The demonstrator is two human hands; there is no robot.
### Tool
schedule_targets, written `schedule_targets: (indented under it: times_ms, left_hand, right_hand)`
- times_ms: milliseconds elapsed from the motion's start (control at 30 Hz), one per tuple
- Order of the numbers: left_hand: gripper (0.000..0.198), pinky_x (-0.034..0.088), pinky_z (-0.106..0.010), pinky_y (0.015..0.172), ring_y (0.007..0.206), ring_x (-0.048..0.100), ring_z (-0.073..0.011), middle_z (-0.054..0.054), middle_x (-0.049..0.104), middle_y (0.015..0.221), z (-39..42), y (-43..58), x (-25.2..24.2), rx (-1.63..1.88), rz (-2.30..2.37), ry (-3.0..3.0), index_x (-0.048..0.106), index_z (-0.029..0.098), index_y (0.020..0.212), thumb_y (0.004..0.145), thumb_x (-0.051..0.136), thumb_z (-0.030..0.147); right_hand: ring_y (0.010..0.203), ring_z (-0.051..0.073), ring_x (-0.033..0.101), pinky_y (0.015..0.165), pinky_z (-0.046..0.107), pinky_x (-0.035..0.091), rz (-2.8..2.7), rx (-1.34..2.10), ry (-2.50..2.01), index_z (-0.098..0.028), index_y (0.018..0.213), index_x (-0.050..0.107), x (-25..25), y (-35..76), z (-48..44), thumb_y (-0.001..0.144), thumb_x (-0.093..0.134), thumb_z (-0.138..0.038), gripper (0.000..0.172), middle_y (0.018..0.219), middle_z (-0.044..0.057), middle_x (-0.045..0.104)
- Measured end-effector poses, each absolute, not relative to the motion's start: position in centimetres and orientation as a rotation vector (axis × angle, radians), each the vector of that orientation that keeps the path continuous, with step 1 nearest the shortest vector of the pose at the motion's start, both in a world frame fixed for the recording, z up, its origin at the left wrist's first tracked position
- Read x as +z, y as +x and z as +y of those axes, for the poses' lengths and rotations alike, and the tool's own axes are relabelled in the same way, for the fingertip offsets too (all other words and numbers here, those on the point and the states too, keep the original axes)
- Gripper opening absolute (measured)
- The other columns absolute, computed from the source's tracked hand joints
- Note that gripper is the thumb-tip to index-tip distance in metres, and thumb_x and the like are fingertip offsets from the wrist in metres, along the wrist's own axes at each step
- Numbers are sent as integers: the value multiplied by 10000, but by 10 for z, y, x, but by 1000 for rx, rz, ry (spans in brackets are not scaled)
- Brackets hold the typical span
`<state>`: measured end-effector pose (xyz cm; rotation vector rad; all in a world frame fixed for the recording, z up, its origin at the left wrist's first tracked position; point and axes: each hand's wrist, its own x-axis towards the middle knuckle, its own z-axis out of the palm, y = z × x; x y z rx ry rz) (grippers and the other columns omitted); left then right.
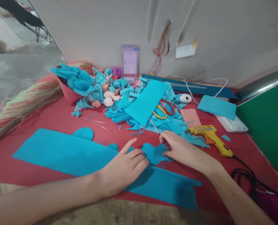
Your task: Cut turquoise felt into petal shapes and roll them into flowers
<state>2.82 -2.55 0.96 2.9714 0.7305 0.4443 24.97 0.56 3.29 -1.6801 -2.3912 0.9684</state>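
Note:
My left hand (129, 162) reaches over a long blue crepe paper strip (66, 150). One finger sticks out while the others bend down at the left edge of a blue paper petal piece (150, 153) with rounded lobes. At the piece's right end, my right hand (173, 143) pinches the paper between thumb and fingers. My left thumb is hidden beneath the hand. Behind the strip, a rounded blue petal (84, 133) lies partly covered, with a smaller blue cutting (113, 146) nearby.
Blue paper scraps (120, 114) surround scissors (161, 109) under a blue sheet (148, 100). A yellow glue gun (209, 134) with a black cord lies right. Paper flowers (101, 79), a flower-filled red cone (69, 90) and a phone (130, 61) stand behind. A broom (31, 97) lies left.

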Motion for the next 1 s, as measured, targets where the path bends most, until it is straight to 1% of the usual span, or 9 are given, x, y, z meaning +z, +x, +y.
schedule_targets:
  times_ms: [100,167,267,333,400,500,667,867,1000]
  left_hand:
    - [223,274,-418,983,772,546,-164,-40,613,763,-29,28,12,498,623,3104,535,92,983,862,352,54]
    - [218,329,-384,929,731,541,-163,-44,607,762,-32,29,11,479,606,3140,546,95,984,859,370,71]
    - [194,374,-363,858,756,544,-176,-53,612,824,-37,28,8,463,616,3150,567,115,936,857,389,103]
    - [200,389,-356,825,794,545,-189,-62,617,896,-39,27,6,452,624,3158,564,114,953,857,388,109]
    - [210,403,-345,782,807,543,-192,-73,619,948,-40,27,4,410,623,3176,553,111,986,854,390,110]
    - [219,410,-330,738,804,542,-189,-87,623,968,-41,26,4,328,610,3207,545,112,1012,851,396,111]
    - [219,393,-331,754,850,533,-195,-81,623,985,-41,26,5,347,620,3201,546,114,1011,854,393,122]
    - [234,360,-346,839,910,521,-196,-76,629,999,-40,27,4,444,632,3182,566,124,970,875,351,121]
    - [244,367,-362,833,869,543,-197,-84,644,951,-38,28,4,433,634,3173,567,117,961,882,336,117]
  right_hand:
    - [812,179,507,691,294,390,-2351,1018,-1686,-216,926,463,29,251,5,671,520,-78,295,899,26,523]
    - [824,190,512,705,303,392,-2336,1050,-1678,-219,967,493,28,253,4,690,528,-103,302,902,34,537]
    - [802,187,527,692,301,405,-2323,1138,-1638,-214,934,548,33,254,4,770,503,-209,170,882,39,564]
    - [738,163,536,637,273,413,-2309,1213,-1600,-212,907,568,40,253,5,819,447,-249,154,834,27,581]
    - [676,142,525,586,247,404,-2247,1265,-1573,-210,876,577,48,248,5,827,437,-250,154,767,8,583]
    - [627,124,494,560,232,386,-2119,1277,-1552,-195,829,580,51,238,6,811,468,-230,118,704,-8,564]
    - [595,116,473,536,230,375,-2107,1277,-1533,-176,801,577,38,228,7,789,492,-178,86,666,-8,547]
    - [588,109,492,527,222,371,-2122,1257,-1541,-167,789,580,24,225,6,768,506,-126,87,655,-9,561]
    - [584,113,495,529,227,379,-2138,1215,-1577,-166,800,578,26,223,5,762,523,-136,74,656,-4,566]
